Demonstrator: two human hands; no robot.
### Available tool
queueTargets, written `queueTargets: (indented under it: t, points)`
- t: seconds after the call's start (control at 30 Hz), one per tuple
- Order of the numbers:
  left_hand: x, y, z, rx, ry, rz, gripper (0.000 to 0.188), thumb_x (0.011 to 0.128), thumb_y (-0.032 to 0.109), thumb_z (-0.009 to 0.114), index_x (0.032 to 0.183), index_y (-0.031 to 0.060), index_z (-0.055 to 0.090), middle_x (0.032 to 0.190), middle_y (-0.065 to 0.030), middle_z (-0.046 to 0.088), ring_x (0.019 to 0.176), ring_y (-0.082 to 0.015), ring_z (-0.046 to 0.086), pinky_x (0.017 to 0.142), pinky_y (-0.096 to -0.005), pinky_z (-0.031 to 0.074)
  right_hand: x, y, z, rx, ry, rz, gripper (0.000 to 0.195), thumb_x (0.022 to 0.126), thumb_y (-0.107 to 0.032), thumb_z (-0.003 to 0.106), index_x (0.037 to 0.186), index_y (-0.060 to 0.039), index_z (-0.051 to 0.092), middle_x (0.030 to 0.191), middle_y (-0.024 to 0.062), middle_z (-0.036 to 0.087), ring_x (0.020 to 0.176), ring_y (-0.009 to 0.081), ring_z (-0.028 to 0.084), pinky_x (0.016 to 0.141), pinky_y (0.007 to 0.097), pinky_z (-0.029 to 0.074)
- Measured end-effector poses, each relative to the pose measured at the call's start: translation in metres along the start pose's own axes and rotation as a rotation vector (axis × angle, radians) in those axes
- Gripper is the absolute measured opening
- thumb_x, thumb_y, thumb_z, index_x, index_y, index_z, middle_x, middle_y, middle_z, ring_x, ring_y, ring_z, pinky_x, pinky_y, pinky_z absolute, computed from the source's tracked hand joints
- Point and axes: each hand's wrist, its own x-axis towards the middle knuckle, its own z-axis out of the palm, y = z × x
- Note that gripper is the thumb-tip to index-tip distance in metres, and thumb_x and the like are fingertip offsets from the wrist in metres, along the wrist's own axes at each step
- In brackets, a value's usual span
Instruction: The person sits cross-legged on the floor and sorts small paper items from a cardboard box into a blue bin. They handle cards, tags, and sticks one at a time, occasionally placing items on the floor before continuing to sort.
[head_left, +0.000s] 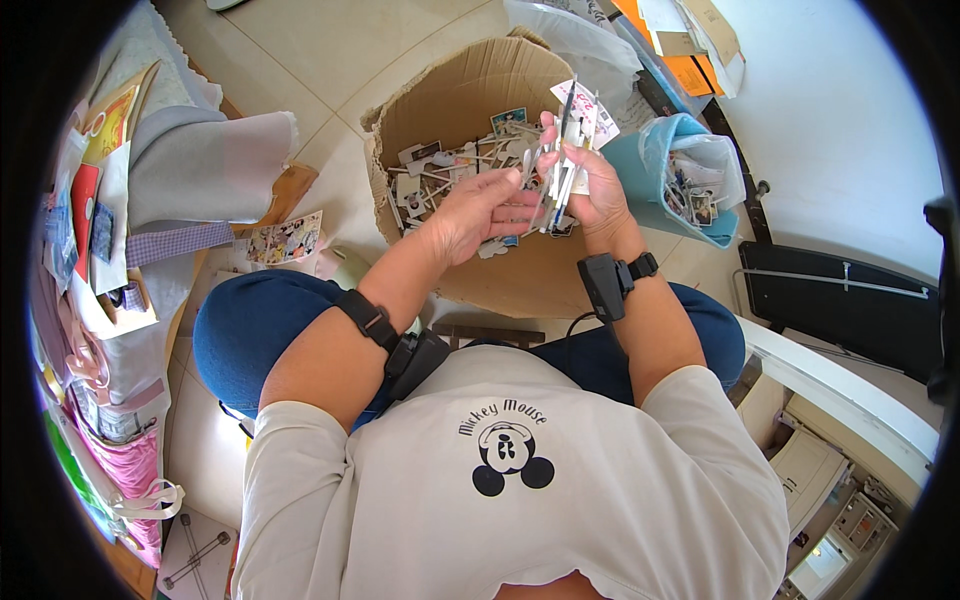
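Note:
My right hand (600, 187) is closed around an upright bundle of thin white sticks and pens (564, 176), with paper pieces bearing print (589, 112) behind it. Just left of the bundle is my left hand (484, 210), palm turned toward it and fingers apart. Some clear strips lie by its fingertips; whether they touch is hard to tell. Both hands are over a torn-edged cardboard box (450, 82). Inside it lie many loose white sticks (439, 176), small picture cards (508, 120) and white paper pieces (491, 247).
Right of the box stands a light-blue bin (645, 161) lined with a clear bag, holding small cards and sticks. A translucent plastic bag (577, 45) lies behind the box. Left are a cloth-draped piece of furniture (202, 172) and a printed sheet (285, 238). A black folded panel (840, 300) leans right.

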Motion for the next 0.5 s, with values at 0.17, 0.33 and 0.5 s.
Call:
queueTargets:
  t: [0.17,0.33,0.5]
  points:
    - [-0.0001,-0.0022,0.0033,0.057,-0.010,0.012,0.036,0.091,0.014,0.056,0.124,0.0024,0.046,0.110,-0.0123,0.060,0.099,-0.0214,0.062,0.086,-0.0339,0.051,-0.0008,-0.0025,0.0019,0.019,-0.028,-0.011,0.057,0.079,0.009,0.053,0.132,-0.0075,0.038,0.126,0.0155,0.050,0.101,0.0192,0.055,0.076,0.0306,0.049]
    - [-0.0013,-0.0004,0.0051,0.053,0.040,0.022,0.030,0.092,0.007,0.053,0.121,0.0028,0.048,0.107,-0.0111,0.061,0.097,-0.0203,0.063,0.085,-0.0326,0.052,-0.0026,-0.0037,0.0041,0.044,-0.041,-0.012,0.057,0.080,0.009,0.052,0.133,-0.0054,0.037,0.127,0.0158,0.049,0.099,0.0191,0.055,0.077,0.0302,0.049]
    - [0.0001,-0.0016,0.0043,0.055,0.051,0.029,0.031,0.093,0.009,0.051,0.122,0.0010,0.047,0.107,-0.0117,0.061,0.098,-0.0209,0.063,0.086,-0.0329,0.052,-0.0042,-0.0063,0.0048,0.072,-0.032,-0.009,0.057,0.080,0.009,0.051,0.133,-0.0050,0.036,0.127,0.0157,0.049,0.101,0.0194,0.055,0.077,0.0302,0.049]
